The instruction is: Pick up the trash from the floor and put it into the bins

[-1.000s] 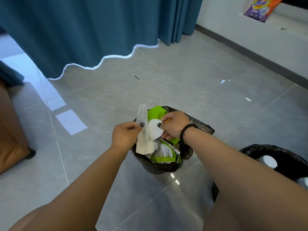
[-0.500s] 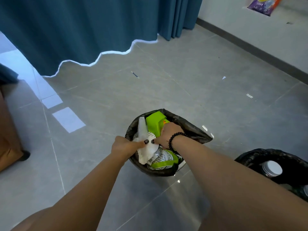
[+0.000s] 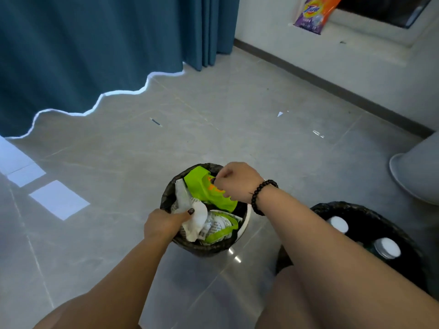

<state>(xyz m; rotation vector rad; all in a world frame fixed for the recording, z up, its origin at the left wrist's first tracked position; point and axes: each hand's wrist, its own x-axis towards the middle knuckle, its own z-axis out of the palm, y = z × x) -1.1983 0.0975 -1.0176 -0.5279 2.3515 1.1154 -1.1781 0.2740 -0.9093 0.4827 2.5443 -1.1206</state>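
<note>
A small bin with a black liner (image 3: 166, 198) stands on the grey tile floor, stuffed with a bright green carton (image 3: 202, 188), crumpled white paper (image 3: 196, 222) and green-and-white wrappers (image 3: 221, 227). My left hand (image 3: 164, 225) is at the bin's near rim, thumb and fingers closed on the white paper inside it. Over the far side of the bin, my right hand (image 3: 237, 180), a black bead bracelet on its wrist, has its fingers curled shut and touches the top of the green carton. Nothing shows in its fingers.
A second black-lined bin (image 3: 351, 208) at the right holds white-capped bottles (image 3: 386, 248). Small scraps (image 3: 155, 121), (image 3: 280, 113), (image 3: 318, 133) lie on the floor farther off. A blue curtain (image 3: 95, 43) hangs at the left; a detergent bag (image 3: 313, 13) lies on a ledge; a grey rounded base (image 3: 415, 176) is at the right.
Both hands lowered the white paper and plastic from above the bin down into it. My right hand then let go and moved to the far side, over the green carton.
</note>
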